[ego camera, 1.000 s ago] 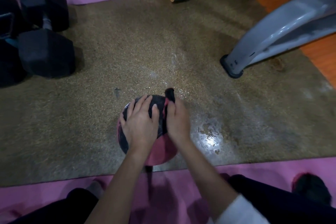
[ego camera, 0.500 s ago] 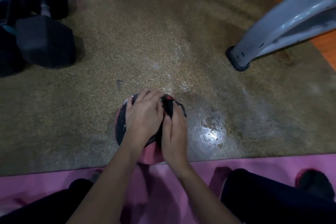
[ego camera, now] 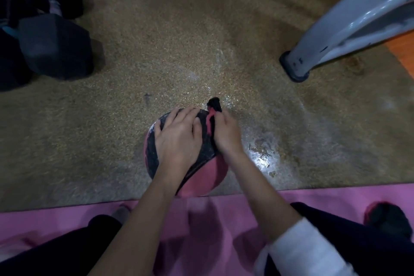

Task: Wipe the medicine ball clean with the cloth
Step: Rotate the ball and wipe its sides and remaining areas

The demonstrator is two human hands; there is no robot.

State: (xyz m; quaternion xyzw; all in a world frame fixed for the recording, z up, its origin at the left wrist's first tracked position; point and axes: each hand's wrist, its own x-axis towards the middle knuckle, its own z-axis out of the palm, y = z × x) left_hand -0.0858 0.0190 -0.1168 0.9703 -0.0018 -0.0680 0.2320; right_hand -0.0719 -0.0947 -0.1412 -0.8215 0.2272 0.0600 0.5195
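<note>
You're mid-wipe: the medicine ball (ego camera: 201, 177) sits on the brown mat (ego camera: 156, 51) at lower centre of the frame, with your left hand (ego camera: 179, 139) laid flat on top, fingers fairly straight, steadying it. Your right hand (ego camera: 226, 136) is curled tight round the dark cloth (ego camera: 214, 105) at the ball's upper right. Next, I'd judge, sweep the cloth toward the pink near side — keep the ball pinned so it can't roll.

Pink-and-black medicine ball (ego camera: 201, 177) sits on the mat (ego camera: 156, 51) — dark cloth (ego camera: 214, 104) bunched against its far-right side.
</note>
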